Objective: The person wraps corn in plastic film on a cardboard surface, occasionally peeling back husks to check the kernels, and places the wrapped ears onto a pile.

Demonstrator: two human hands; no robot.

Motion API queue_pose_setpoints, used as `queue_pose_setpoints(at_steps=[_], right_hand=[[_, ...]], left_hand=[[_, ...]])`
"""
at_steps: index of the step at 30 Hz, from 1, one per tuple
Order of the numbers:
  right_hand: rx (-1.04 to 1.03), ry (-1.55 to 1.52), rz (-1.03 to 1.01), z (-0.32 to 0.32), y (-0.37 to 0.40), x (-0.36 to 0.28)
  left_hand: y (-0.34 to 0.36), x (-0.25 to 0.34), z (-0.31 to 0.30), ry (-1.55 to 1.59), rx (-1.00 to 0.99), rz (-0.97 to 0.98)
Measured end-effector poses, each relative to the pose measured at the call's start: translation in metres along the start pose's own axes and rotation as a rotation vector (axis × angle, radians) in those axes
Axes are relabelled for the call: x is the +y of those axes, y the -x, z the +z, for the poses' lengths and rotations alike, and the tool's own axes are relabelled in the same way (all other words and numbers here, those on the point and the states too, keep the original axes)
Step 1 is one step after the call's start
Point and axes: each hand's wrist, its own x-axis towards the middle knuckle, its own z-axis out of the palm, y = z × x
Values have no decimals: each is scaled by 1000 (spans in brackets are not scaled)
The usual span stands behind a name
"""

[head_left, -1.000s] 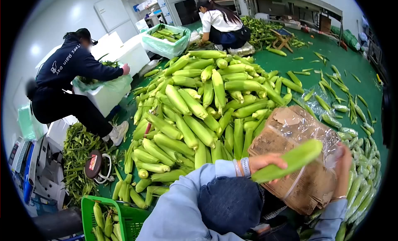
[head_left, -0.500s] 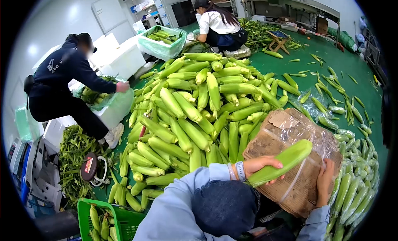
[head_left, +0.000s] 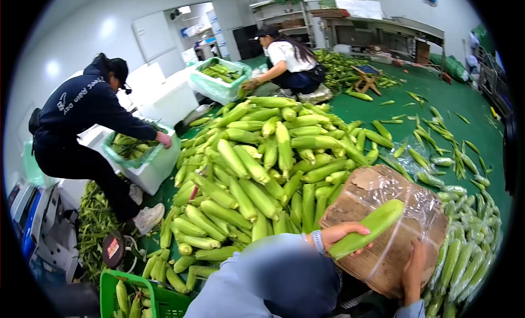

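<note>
My left hand (head_left: pixel 343 237) is closed around the lower end of a green ear of corn (head_left: pixel 374 225), held tilted above a flattened brown cardboard box (head_left: pixel 377 195). My right hand (head_left: pixel 414 270) lies against the cardboard's right side, its fingers stretched out and pointing away from me. Clear plastic film (head_left: pixel 418 200) lies on the cardboard's upper right, just beyond those fingertips. A large pile of husk-on corn (head_left: pixel 257 170) spreads in front of me. On my right are several ears wrapped in clear plastic (head_left: pixel 465 252).
A green basket (head_left: pixel 164 301) with corn stands at lower left, beside a heap of husks (head_left: pixel 90 214). One person (head_left: pixel 82 121) bends over a lined white foam box (head_left: pixel 158 167); another (head_left: pixel 292 66) crouches near another lined box (head_left: pixel 199 85). Loose leaves (head_left: pixel 437 126) litter the green floor.
My right hand has slid down the cardboard toward me. The corn in my left hand has shifted slightly lower. The crouching person's arm now reaches left; the view has tilted up a little.
</note>
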Motion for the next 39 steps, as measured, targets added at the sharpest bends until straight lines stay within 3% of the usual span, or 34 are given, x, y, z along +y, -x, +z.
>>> queue_pose_setpoints(at_steps=[3, 6, 9, 11, 12, 13, 15, 16, 20, 23, 27, 28, 29, 33, 35, 38, 39], right_hand=[[55, -96, 37, 3, 26, -45], [-37, 3, -13, -5, 56, -79], [-239, -431, 104, -7, 77, -86], [-437, -853, 509, -18, 80, -113], [-498, -987, 608, -15, 86, -114], [-503, -1010, 465, -8, 89, -114], [-471, -1406, 702, -7, 93, -137], [-355, -1479, 731, 4, 101, -140], [-424, -1231, 807, -8, 100, -137], [-475, -1393, 754, -4, 110, -117], [-425, -1498, 1045, -10, 102, -132], [-413, -1435, 983, -14, 97, -144], [-372, -1323, 1112, -12, 96, -148], [-709, -1306, 1103, -15, 93, -158], [-935, -1133, 695, -16, 95, -157], [-1393, -885, 368, -33, 56, -142], [-1309, -787, 219, -41, 21, -132]], left_hand=[[-1, -2, -1, 3, -5, -2], [-3, -3, -1, 4, 32, -6], [-4, -5, -3, -13, 6, 14], [-4, -4, -2, -10, 30, 4], [-5, -5, -3, 7, 18, -4], [-5, -5, -4, 23, 8, -9], [-3, -4, -4, 16, 9, 8], [-2, -4, -5, 44, 12, 4], [-1, -3, -4, 70, 10, -12], [0, -3, -2, 74, 25, -11], [1, 1, -5, 53, 12, 15], [1, 2, -3, 58, 24, 27], [-2, -1, 1, 72, 22, 30], [-3, 1, 1, 144, 9, 88], [-1, 1, 2, 132, -23, 118], [0, 2, 6, 116, 48, 130], [-2, 1, 4, 95, 26, 126]])
